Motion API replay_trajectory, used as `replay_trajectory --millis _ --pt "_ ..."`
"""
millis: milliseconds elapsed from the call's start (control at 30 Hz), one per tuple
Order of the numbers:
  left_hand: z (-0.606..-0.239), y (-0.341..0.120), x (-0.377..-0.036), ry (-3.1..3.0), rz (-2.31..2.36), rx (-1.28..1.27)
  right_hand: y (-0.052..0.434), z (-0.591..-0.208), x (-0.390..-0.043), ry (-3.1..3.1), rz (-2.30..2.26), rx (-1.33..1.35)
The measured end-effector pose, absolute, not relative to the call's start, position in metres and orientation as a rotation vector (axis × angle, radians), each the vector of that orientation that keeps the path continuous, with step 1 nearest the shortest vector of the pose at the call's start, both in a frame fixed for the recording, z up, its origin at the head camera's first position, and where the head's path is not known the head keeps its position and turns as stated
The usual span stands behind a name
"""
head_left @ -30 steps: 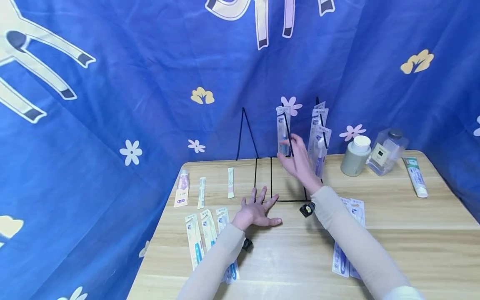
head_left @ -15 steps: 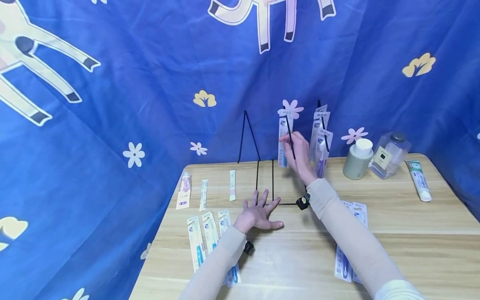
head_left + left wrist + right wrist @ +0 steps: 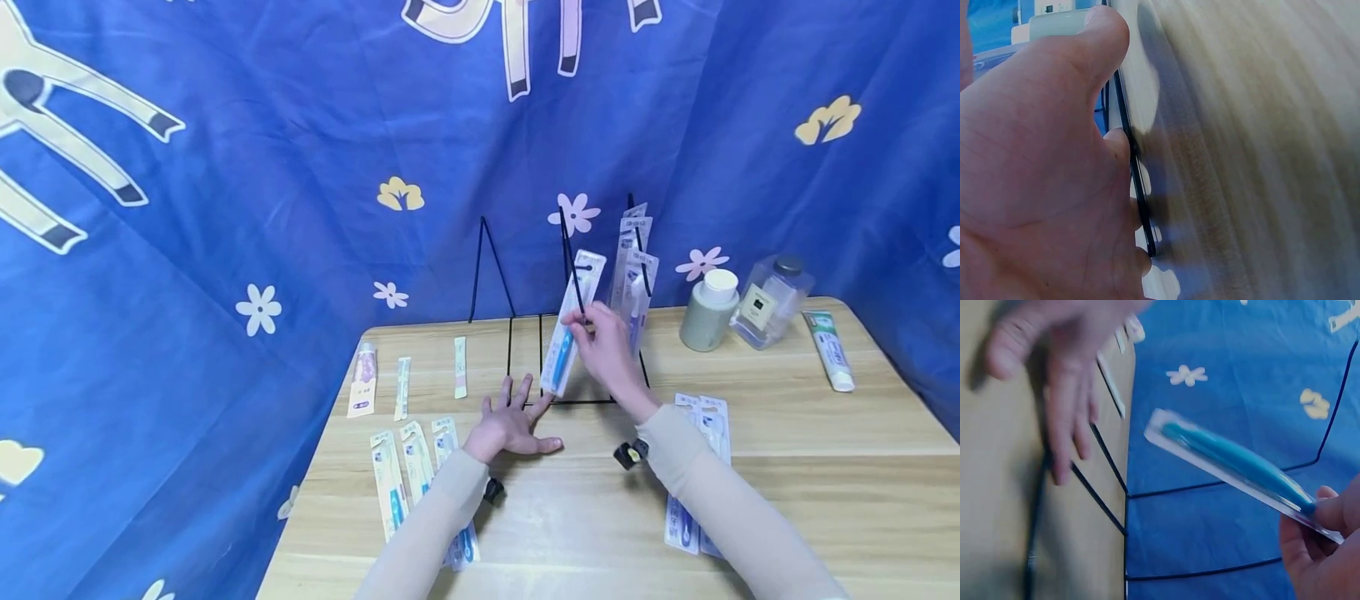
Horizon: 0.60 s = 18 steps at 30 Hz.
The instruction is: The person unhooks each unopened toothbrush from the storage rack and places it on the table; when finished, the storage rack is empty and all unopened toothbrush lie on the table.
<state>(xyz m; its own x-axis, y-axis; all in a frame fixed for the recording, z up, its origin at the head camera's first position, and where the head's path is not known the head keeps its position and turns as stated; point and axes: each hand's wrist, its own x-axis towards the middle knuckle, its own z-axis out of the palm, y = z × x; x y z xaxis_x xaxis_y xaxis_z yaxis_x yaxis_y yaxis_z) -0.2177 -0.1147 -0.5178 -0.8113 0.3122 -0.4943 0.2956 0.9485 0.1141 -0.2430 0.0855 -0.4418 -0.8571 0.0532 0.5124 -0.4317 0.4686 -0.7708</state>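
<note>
The right hand (image 3: 607,350) pinches a packaged toothbrush (image 3: 573,321) near its middle, its long axis tilted, top leaning away toward the wire rack (image 3: 525,333), bottom end near the left fingertips. The left hand (image 3: 513,425) lies flat, fingers spread, pressing the rack's base rod onto the tabletop (image 3: 787,433). More packaged toothbrushes (image 3: 637,267) hang at the rack's right.

A packaged toothbrush (image 3: 572,321) with a blue handle, sealed in a clear-and-white blister card, leans tilted against the black wire rack (image 3: 525,333), its lower end near the rack's base.
</note>
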Motion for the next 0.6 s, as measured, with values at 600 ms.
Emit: replay_trajectory --millis 600 --pt "-0.510 -0.116 -0.214 2.592 0.017 0.476 0.230 -0.486 -0.123 -2.661 1.541 0.040"
